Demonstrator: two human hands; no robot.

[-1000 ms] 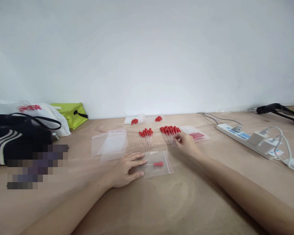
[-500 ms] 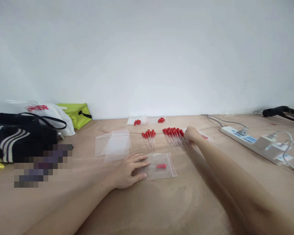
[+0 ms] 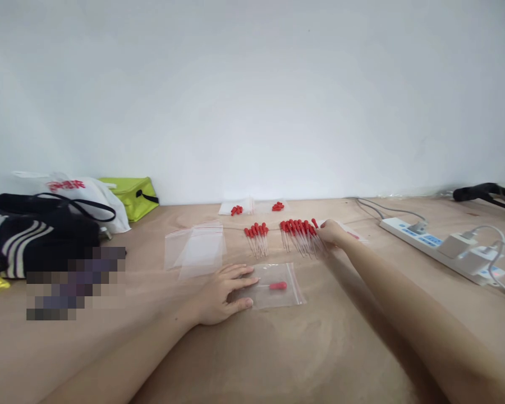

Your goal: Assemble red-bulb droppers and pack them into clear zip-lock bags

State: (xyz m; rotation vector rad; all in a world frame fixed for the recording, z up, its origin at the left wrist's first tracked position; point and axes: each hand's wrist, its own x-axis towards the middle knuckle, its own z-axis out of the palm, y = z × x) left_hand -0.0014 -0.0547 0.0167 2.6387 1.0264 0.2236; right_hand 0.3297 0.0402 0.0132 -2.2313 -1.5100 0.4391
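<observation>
Fingers spread, my left hand [image 3: 224, 294] rests on the left part of a clear zip bag [image 3: 273, 300] that has one red-bulbed dropper [image 3: 278, 285] inside. My right hand [image 3: 331, 232] is at the right end of a row of red-topped droppers [image 3: 298, 230]; its fingertips are hidden, so what it holds, if anything, does not show. Beyond it, partly covered by the hand, lies another bag with red in it [image 3: 353, 233]. A smaller group of droppers [image 3: 256, 233] lies to the left of the row. Flat clear bags [image 3: 200, 249] overlap further left.
At the back, red bulbs [image 3: 237, 210] and more red bulbs [image 3: 278, 206] lie on clear bags. A white power strip [image 3: 433, 247] with cables stands right. Black [image 3: 46, 235], white [image 3: 105, 207] and green [image 3: 137, 199] bags sit left.
The rightmost dropper in the row shows its red bulb slightly higher, beside my right hand, which has shifted a little to the right. My left hand stays on the bag.
</observation>
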